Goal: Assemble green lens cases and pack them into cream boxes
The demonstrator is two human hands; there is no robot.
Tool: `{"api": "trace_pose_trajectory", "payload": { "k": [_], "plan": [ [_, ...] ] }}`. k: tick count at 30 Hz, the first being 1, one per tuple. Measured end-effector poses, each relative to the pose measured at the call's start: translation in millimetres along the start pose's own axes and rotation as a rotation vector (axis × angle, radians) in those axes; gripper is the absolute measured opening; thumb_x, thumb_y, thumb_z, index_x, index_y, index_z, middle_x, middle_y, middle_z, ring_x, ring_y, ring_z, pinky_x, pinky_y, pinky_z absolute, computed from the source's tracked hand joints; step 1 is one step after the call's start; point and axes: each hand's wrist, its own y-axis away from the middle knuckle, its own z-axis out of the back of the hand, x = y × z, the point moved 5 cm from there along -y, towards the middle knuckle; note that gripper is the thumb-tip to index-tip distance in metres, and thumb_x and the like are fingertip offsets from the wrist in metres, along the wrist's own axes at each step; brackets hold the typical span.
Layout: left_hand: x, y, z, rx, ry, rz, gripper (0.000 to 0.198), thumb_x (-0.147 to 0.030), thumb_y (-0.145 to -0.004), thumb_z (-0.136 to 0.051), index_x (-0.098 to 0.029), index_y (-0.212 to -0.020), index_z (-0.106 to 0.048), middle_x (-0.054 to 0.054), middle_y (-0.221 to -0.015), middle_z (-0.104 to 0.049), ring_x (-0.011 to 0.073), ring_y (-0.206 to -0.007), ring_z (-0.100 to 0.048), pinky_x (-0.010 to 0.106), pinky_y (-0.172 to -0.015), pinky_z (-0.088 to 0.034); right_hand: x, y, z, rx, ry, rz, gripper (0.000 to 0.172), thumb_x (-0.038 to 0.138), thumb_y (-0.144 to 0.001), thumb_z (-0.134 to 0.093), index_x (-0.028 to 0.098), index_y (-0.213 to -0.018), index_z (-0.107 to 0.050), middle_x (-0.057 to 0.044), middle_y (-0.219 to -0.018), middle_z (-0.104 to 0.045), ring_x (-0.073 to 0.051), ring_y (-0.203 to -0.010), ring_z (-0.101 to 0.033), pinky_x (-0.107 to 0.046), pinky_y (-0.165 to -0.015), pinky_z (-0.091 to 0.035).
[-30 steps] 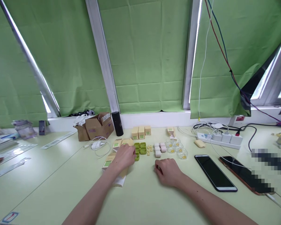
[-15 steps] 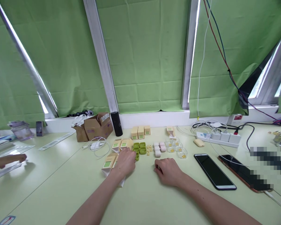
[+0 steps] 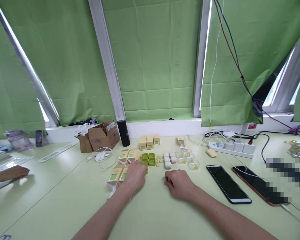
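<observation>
My left hand (image 3: pixel 135 176) lies knuckles up on the pale green table (image 3: pixel 65 206), fingers curled over a small green case at the near end of a cluster of green cases (image 3: pixel 148 159). It also covers part of some flattened beige cartons (image 3: pixel 115 174). My right hand (image 3: pixel 180 184) rests loosely curled on the table just below the pinkish-white cases (image 3: pixel 169 159); I cannot see anything in it. Tiny yellow pieces (image 3: pixel 158 160) lie between the green and white cases. Clear lids (image 3: pixel 188 159) sit to the right.
Three upright beige boxes (image 3: pixel 149 142), a black cylinder (image 3: pixel 123 133) and an open cardboard box (image 3: pixel 102 135) stand at the back. Two phones (image 3: pixel 228 183) and a power strip (image 3: pixel 231 148) with cables lie on the right. Another person's hand (image 3: pixel 11 173) rests at far left.
My left hand has drawn back toward me from the green cases. Another person's hand has come in at the far left. My right hand has barely moved.
</observation>
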Motion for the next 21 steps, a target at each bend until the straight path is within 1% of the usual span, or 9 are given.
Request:
{"api": "trace_pose_trajectory", "payload": {
  "k": [4, 7, 10, 13, 17, 21],
  "plan": [
    [-9, 2, 2.2, 0.003, 0.045, -0.022, 0.022, -0.001, -0.078, -0.055, -0.015, -0.081, -0.071, 0.016, -0.088, -0.073, 0.0319, -0.093, -0.068, 0.04, -0.081, -0.045, -1, 1, 3, -0.042, -0.004, -0.022, 0.012, 0.026, -0.096, -0.058, 0.021, -0.091, -0.068, -0.005, -0.089, -0.078, -0.021, -0.078, -0.07, -0.03, -0.063, -0.026],
    [-22, 5, 4.0, -0.005, 0.069, -0.063, 0.02, -0.003, -0.078, -0.056, -0.016, -0.082, -0.07, 0.017, -0.087, -0.072, 0.0329, -0.091, -0.067, 0.041, -0.081, -0.045, -5, 1, 5, -0.088, -0.02, -0.051, 0.012, 0.027, -0.095, -0.058, 0.021, -0.099, -0.068, -0.005, -0.093, -0.078, -0.021, -0.079, -0.07, -0.03, -0.064, -0.029],
    [-36, 11, 6.4, -0.041, 0.118, -0.119, 0.02, -0.003, -0.076, -0.059, -0.018, -0.084, -0.069, 0.016, -0.087, -0.071, 0.0326, -0.09, -0.065, 0.042, -0.081, -0.044, -7, 1, 7, -0.129, -0.063, -0.054, 0.014, 0.026, -0.094, -0.059, 0.022, -0.106, -0.065, -0.005, -0.099, -0.077, -0.021, -0.083, -0.07, -0.03, -0.068, -0.034],
    [-51, 16, 6.1, -0.067, 0.149, -0.206, 0.022, -0.001, -0.076, -0.06, -0.019, -0.086, -0.067, 0.013, -0.085, -0.069, 0.0305, -0.09, -0.064, 0.041, -0.082, -0.043, -6, 2, 10, -0.185, -0.108, -0.019, 0.021, 0.027, -0.093, -0.061, 0.022, -0.113, -0.061, -0.007, -0.11, -0.074, -0.022, -0.092, -0.069, -0.029, -0.073, -0.039],
    [-65, 19, -0.1, -0.108, 0.133, -0.314, 0.023, 0.001, -0.077, -0.056, -0.018, -0.086, -0.064, 0.011, -0.08, -0.068, 0.0289, -0.088, -0.063, 0.041, -0.082, -0.043, 0, 4, 13, -0.229, -0.163, 0.09, 0.035, 0.024, -0.089, -0.063, 0.023, -0.124, -0.055, -0.009, -0.123, -0.069, -0.024, -0.107, -0.065, -0.031, -0.08, -0.044],
    [-71, 21, -6.7, -0.19, 0.133, -0.361, 0.023, 0.003, -0.08, -0.053, -0.019, -0.083, -0.062, 0.01, -0.079, -0.067, 0.0279, -0.086, -0.062, 0.042, -0.079, -0.043, 4, 5, 10, -0.206, -0.178, 0.154, 0.039, 0.021, -0.088, -0.061, 0.021, -0.126, -0.053, -0.01, -0.121, -0.069, -0.025, -0.107, -0.064, -0.034, -0.082, -0.047]
  ]
}}
